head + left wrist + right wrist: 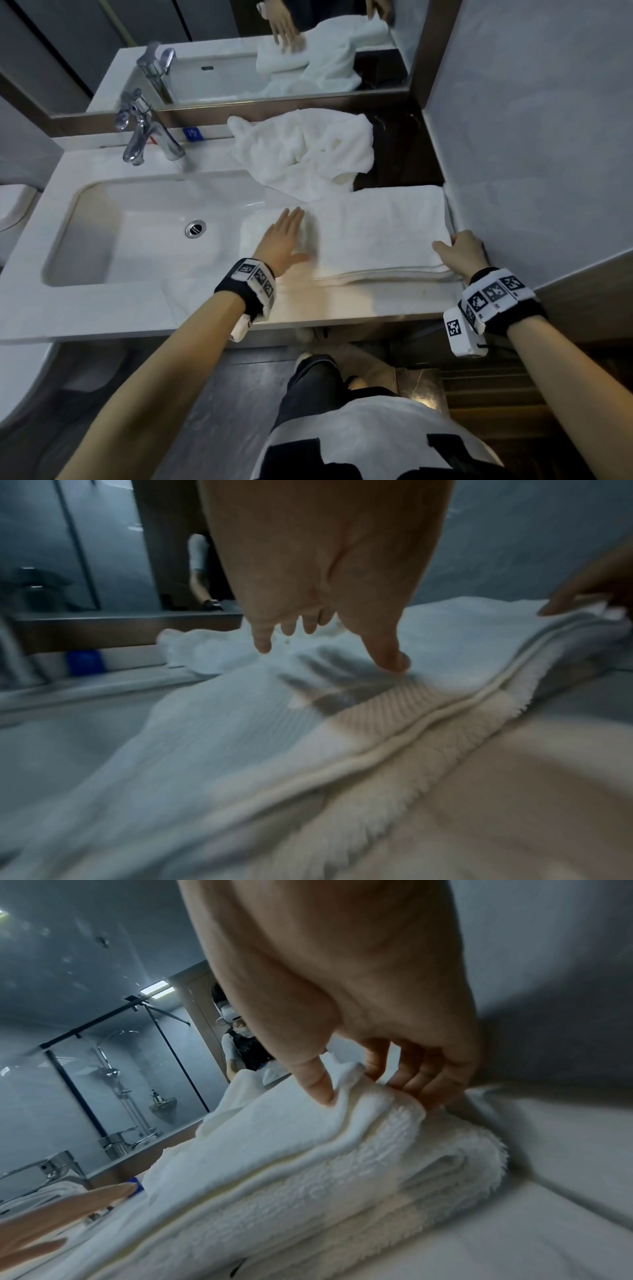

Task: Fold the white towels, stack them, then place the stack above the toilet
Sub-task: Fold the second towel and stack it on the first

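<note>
The folded towel (380,233) is laid flat on the counter (376,301) to the right of the basin (144,240), its left end reaching over the basin's edge and its right end up against the wall (531,137). Several layers are seen at its near edge, so the fold is judged to be partly made and being tidied.

The left hand (286,240) is spread, fingers straight, and pressed flat on the towel's left part; by this the cloth is presumably smoothed and kept from sliding into the basin. In the left wrist view the thumb (390,653) is seen resting on the pile.

The right hand (462,250) is set at the near right corner. In the right wrist view the upper layer is pinched between the thumb (316,1083) and the curled fingers (404,1069), probably so that the edges can be squared, or the corner lifted for the next fold.

Behind the towel a second towel (305,154) is left crumpled against the mirror (239,51), near the tap (144,133); it is not yet folded, so stacking cannot yet be done. Part of a white fixture at the far left may be the toilet; that cannot be told.
</note>
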Demonstrator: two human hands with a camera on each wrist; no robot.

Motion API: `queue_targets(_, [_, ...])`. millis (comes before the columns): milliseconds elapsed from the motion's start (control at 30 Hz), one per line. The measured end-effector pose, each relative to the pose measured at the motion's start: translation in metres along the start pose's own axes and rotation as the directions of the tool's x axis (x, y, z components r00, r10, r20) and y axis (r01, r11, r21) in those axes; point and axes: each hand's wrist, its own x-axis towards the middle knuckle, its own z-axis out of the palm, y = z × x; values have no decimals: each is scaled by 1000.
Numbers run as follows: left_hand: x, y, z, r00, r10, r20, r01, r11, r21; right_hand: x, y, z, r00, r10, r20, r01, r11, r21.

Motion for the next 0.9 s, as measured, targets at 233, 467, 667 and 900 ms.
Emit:
queue_targets(233, [43, 24, -6, 944, 70, 322, -113, 986, 118, -6, -15, -7, 990, 84, 114, -114, 952, 285])
queue_targets(467, [43, 59, -14, 924, -128, 361, 81, 987, 142, -32, -51, -23, 935, -96, 341, -143, 778, 611])
queue_targets(667, [35, 50, -17, 859, -133, 494, -52, 938, 343, -49, -73, -17, 883, -225, 412, -30, 849, 528])
queue_targets(900, [42, 37, 5, 886, -52, 460, -45, 979, 197, -51, -81, -9, 904, -204, 376, -63, 807, 587])
